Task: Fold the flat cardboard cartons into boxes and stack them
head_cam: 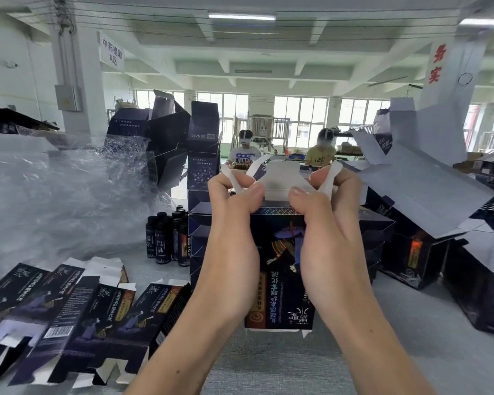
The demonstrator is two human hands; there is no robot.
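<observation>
Big workshop floor, windows along the far wall, and a grey table (pixel 268 366) running under everything. Centre of the action: the left hand (pixel 228 240) and the right hand (pixel 331 238) are both clamped on one dark printed carton (pixel 280 266), held upright just above the table, its print upside down to the wearer. Fingers curl round its upper side walls, and the thumbs are up top, working the white flaps (pixel 280 178) at the open end. Each hand pinches a narrow side tab outward, and I'd say that's to clear the way for the wide middle flap to come down. Gripping both sides at once probably squares the tube too, so the flaps meet cleanly. The bottom end looks not yet closed, with small white tabs showing there.

Out from the carton now. Right behind it sits a stack of folded boxes (pixel 200 238), handy for setting this one down when it's done. Left of the carton and nearer the wearer, the flat cartons (pixel 69 306) lie fanned and overlapping, an easy reach for the next pick. Behind it to the left stands a cluster of dark bottles (pixel 169 238), then a heap of clear plastic wrap (pixel 54 195). To its right are larger opened boxes (pixel 411 252), flaps up. Far behind the carton are a person in white (pixel 244 156) and another in yellow (pixel 320 158)
</observation>
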